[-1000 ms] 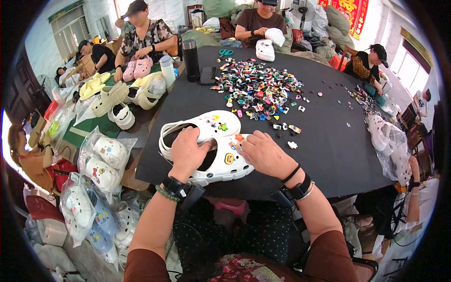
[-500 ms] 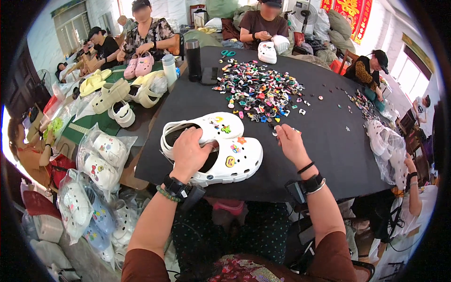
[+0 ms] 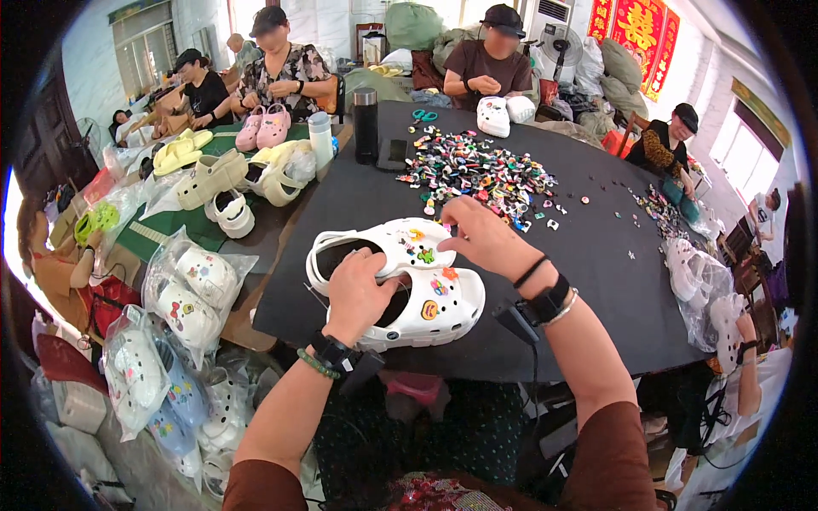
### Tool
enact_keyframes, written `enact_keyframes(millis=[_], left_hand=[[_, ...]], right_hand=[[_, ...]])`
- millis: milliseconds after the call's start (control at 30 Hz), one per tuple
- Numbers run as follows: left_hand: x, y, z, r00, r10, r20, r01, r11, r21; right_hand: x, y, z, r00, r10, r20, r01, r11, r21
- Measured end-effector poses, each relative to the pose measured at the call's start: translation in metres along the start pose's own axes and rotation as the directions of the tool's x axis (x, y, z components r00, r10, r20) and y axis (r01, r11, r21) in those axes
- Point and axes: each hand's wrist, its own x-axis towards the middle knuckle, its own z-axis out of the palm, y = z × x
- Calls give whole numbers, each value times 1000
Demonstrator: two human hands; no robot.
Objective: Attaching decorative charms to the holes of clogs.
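Observation:
Two white clogs with holes lie side by side in front of me, toes to the right. The near clog point(image 3: 460, 317) carries colourful shoe charms, among them an orange pumpkin one point(image 3: 430, 310). On the far clog point(image 3: 385, 236) sit several more, one a green charm point(image 3: 425, 255). My left hand point(image 3: 358, 294) grips the pair at their openings, its fingers in the far clog and its thumb at the near one. My right hand point(image 3: 487, 241) is closed at the far clog's toe, fingertips bent against it; whatever is in them is hidden.
A heap of loose shoe charms point(image 3: 486, 170) lies beyond the clogs on the black table point(image 3: 588, 298). A black bottle point(image 3: 365, 126), a phone point(image 3: 393, 155) and teal scissors point(image 3: 424, 116) stand or lie farther back. Bagged clogs point(image 3: 192, 294) are at left. Several people work around.
My right hand has moved left from beside the charm heap to the far clog's toe. My left hand keeps its grip on the clogs. The view has shifted slightly.

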Motion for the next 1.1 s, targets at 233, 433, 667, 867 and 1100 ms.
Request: enact_keyframes(millis=[233, 433, 667, 867, 1100], left_hand=[[0, 1, -1, 999, 37, -4, -37, 998, -49], [-1, -6, 1, 994, 105, 10, -104, 991, -85], [-1, -10, 3, 988, 153, -1, -153, 984, -93], [2, -2, -1, 988, 150, 22, -148, 985, -84], [-1, -6, 0, 989, 146, 17, -145, 988, -60]], right_hand=[[48, 5, 7, 952, -79, 295, 58, 995, 82], [69, 20, 16, 879, -35, 476, -43, 988, 151], [69, 25, 20, 878, -89, 471, -15, 977, 212], [56, 27, 21, 906, -227, 358, 222, 974, 54], [48, 10, 22, 887, -262, 381, 345, 924, -167]])
